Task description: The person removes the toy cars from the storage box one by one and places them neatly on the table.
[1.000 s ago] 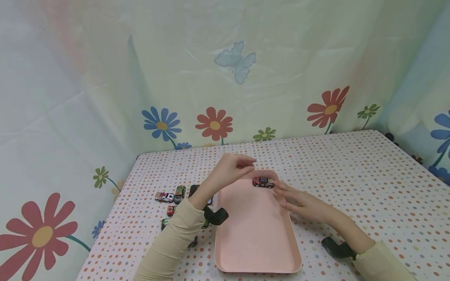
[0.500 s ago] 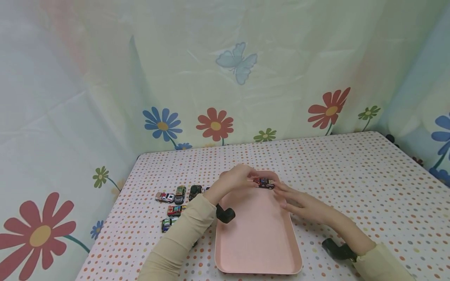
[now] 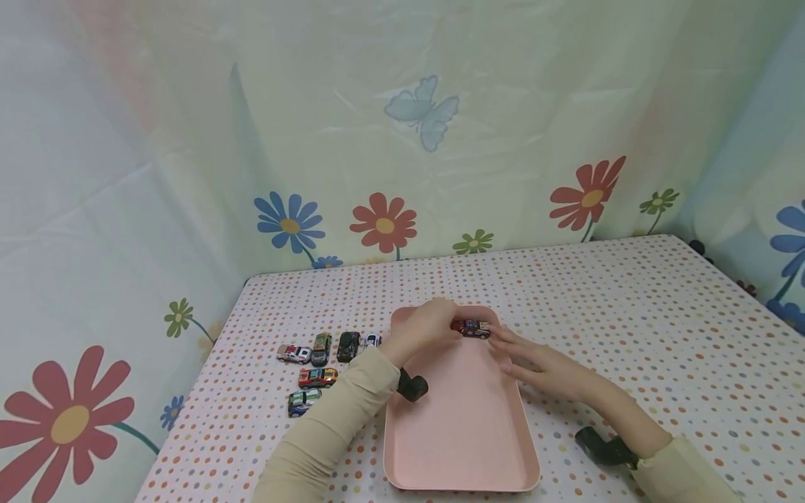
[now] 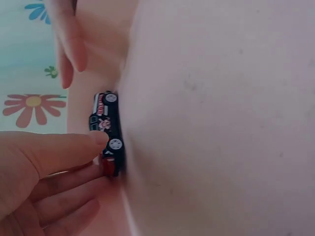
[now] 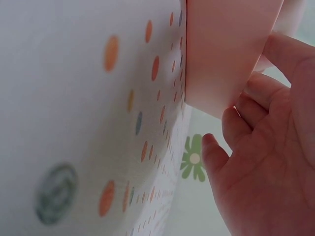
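Note:
A small dark toy car point(image 4: 107, 123) with red ends and white wheels sits at the far end of the pink tray point(image 3: 462, 447). My left hand point(image 3: 428, 325) reaches into the tray. In the left wrist view, the thumb of that left hand point(image 4: 44, 172) lies on the car's side and its fingers are behind the rear, pinching it. At the tray's right far corner my right hand point(image 3: 537, 360) rests on the rim with fairly straight fingers. The right wrist view shows the fingertips of this right hand point(image 5: 270, 142) touching the tray's edge from outside.
Several other toy cars stand left of the tray, among them a red one point(image 3: 317, 378), a green and white one point(image 3: 305, 402) and a black one point(image 3: 349, 346). A dotted cloth point(image 3: 616, 314) covers the table. A flowered curtain point(image 3: 503, 140) hangs behind.
My left hand has come down and forward into the tray, from above its far left rim to the toy car's left end. The right hand has stayed at the rim.

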`<control>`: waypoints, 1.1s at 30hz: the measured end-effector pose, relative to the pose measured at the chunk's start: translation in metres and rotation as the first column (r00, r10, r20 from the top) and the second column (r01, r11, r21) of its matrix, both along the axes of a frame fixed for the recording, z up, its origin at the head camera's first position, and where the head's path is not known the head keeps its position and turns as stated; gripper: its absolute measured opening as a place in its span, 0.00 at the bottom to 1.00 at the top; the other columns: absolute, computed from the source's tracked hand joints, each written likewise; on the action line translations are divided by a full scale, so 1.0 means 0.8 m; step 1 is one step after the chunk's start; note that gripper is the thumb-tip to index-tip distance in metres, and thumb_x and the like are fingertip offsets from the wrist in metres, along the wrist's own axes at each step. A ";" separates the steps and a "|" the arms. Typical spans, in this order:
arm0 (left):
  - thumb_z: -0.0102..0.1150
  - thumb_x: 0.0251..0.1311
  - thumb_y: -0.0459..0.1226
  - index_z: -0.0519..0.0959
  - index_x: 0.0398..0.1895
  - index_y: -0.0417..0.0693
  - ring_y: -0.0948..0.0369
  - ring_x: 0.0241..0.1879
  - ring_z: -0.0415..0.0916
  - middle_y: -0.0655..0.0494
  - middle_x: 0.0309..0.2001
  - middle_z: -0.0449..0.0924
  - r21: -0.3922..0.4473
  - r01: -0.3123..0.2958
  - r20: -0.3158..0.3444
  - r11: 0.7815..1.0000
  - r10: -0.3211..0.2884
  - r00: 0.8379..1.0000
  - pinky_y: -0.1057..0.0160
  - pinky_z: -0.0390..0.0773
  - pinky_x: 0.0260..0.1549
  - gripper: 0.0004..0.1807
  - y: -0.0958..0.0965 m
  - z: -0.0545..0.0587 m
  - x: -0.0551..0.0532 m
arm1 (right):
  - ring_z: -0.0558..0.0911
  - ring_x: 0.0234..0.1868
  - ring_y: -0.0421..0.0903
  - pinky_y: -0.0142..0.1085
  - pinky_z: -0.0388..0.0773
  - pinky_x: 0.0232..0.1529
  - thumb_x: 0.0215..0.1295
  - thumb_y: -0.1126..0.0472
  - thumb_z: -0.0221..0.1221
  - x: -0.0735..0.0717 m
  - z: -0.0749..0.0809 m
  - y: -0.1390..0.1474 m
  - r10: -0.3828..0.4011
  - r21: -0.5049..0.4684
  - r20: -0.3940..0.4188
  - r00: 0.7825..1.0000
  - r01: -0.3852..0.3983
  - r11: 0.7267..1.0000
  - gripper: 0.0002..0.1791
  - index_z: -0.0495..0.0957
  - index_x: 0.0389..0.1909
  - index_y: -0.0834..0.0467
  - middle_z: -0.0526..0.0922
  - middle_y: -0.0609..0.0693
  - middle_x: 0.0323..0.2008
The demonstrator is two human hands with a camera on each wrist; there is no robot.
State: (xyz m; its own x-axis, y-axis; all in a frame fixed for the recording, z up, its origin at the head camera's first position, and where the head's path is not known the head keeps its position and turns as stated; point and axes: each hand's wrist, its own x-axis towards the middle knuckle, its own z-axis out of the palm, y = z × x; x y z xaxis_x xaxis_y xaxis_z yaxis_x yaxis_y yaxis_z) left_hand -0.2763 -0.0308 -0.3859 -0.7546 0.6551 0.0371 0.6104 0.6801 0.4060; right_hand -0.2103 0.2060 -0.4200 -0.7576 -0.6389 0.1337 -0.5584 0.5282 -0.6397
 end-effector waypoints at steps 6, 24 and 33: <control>0.55 0.49 0.18 0.74 0.52 0.74 0.65 0.18 0.58 0.58 0.16 0.70 0.085 0.123 -0.096 0.989 -0.114 0.989 0.71 0.59 0.15 0.38 0.005 -0.011 0.000 | 0.51 0.68 0.58 0.56 0.54 0.61 0.71 0.52 0.50 0.000 0.001 -0.001 -0.004 -0.001 0.004 1.000 0.004 1.000 0.29 0.63 0.66 0.63 0.53 0.57 0.70; 0.60 0.54 0.25 0.78 0.50 0.69 0.66 0.25 0.69 0.64 0.35 0.80 0.049 0.013 -0.190 0.999 -0.003 0.982 0.71 0.66 0.22 0.28 0.015 -0.018 0.006 | 0.51 0.68 0.58 0.56 0.56 0.60 0.71 0.51 0.50 0.000 -0.002 0.001 -0.016 0.004 -0.002 1.000 0.016 1.000 0.28 0.64 0.66 0.63 0.54 0.56 0.70; 0.64 0.53 0.31 0.83 0.33 0.50 0.66 0.24 0.69 0.60 0.26 0.77 -0.016 -0.136 -0.154 0.991 0.132 0.979 0.72 0.66 0.21 0.06 0.015 0.002 0.017 | 0.51 0.68 0.59 0.57 0.55 0.61 0.71 0.51 0.50 -0.001 -0.002 0.001 -0.006 0.008 -0.005 1.000 0.006 1.000 0.28 0.64 0.66 0.62 0.53 0.56 0.70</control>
State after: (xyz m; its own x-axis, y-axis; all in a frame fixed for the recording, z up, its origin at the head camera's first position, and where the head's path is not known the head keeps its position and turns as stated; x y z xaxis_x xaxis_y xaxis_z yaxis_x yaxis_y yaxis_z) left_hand -0.2626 -0.0187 -0.3845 -0.8225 0.5507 0.1423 0.5662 0.7691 0.2964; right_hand -0.2113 0.2066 -0.4219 -0.7608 -0.6354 0.1325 -0.5583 0.5366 -0.6327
